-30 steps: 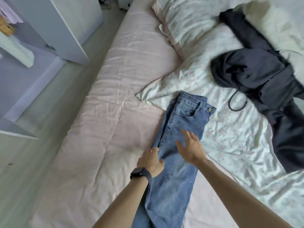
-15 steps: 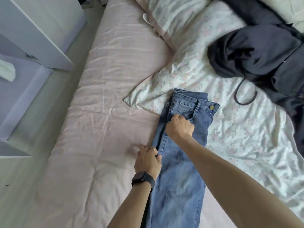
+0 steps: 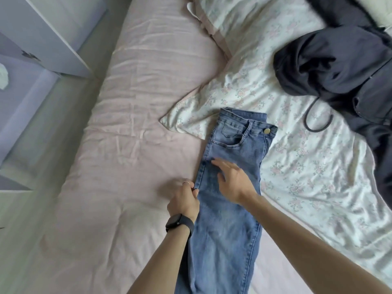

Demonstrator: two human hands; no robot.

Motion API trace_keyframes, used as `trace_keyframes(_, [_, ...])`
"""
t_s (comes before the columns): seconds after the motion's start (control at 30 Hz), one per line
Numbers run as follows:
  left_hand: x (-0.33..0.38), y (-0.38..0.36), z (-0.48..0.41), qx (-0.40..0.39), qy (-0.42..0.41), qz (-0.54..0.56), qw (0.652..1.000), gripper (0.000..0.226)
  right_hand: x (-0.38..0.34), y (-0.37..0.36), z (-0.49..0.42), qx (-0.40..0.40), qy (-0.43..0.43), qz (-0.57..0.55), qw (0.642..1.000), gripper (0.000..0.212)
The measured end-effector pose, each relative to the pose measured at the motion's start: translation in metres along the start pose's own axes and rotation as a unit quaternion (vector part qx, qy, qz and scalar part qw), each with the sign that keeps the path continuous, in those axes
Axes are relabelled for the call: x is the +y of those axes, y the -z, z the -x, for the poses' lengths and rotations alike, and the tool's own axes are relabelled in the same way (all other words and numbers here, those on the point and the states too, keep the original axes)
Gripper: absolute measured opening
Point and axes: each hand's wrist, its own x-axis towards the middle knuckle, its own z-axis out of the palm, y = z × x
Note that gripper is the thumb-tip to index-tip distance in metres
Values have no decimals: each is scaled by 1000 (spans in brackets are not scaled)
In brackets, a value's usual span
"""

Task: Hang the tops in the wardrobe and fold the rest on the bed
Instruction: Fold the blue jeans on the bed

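Observation:
Blue jeans (image 3: pixel 233 145) lie folded lengthwise on the bed (image 3: pixel 127 124), waistband away from me, legs running off the bottom edge. My left hand (image 3: pixel 184 200), with a ring and a dark watch on the wrist, pinches the jeans' left side seam at thigh height. My right hand (image 3: pixel 233 179) lies flat on the denim just to the right, fingers straight and spread. A dark navy garment (image 3: pixel 339 64) with a loop cord lies crumpled at the upper right of the bed.
A floral duvet (image 3: pixel 307 177) covers the bed's right half, with pillows (image 3: pixel 233 18) at the top. A pink sheet covers the left half. The white wardrobe (image 3: pixel 42 32) stands open at the upper left, across a strip of pale floor (image 3: pixel 31 209).
My right hand, curled near the jeans' pocket half a second ago, has slid back toward me and flattened on the thigh. My left hand keeps its hold on the seam.

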Motion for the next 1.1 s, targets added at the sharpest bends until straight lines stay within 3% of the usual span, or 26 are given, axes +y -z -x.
trace_keyframes(0.13, [-5, -2, 1, 19, -40, -18, 999, 23, 18, -32, 92, 117, 34, 105, 987, 41])
trace_keyframes(0.3, [-15, -7, 26, 24, -111, -39, 993, 42, 33, -72, 208, 116, 21, 114, 986, 47])
trace_keyframes(0.5, [-63, -25, 125, 54, -85, -35, 994, 59, 42, -108, 322, 30, -83, 46, 995, 37])
trace_keyframes(0.67, [-95, -58, 222, 113, -52, 34, 992, 67, 55, -115, 366, -102, -156, 68, 980, 52])
trace_keyframes(0.8, [-98, -78, 277, 61, 43, 131, 989, 57, 60, -121, 382, -135, -180, 97, 969, 47])
trace_keyframes(0.93, [-95, -94, 311, 13, 90, 140, 986, 44, 59, -125, 409, -117, -215, 148, 958, 34])
trace_keyframes(1.0, [-94, -102, 322, -82, 90, 144, 982, 46, 58, -129, 425, -82, -221, 140, 962, 25])
trace_keyframes(1.1, [-96, -107, 344, -219, 69, 110, 967, 67, 50, -143, 455, -25, -170, 60, 983, 13])
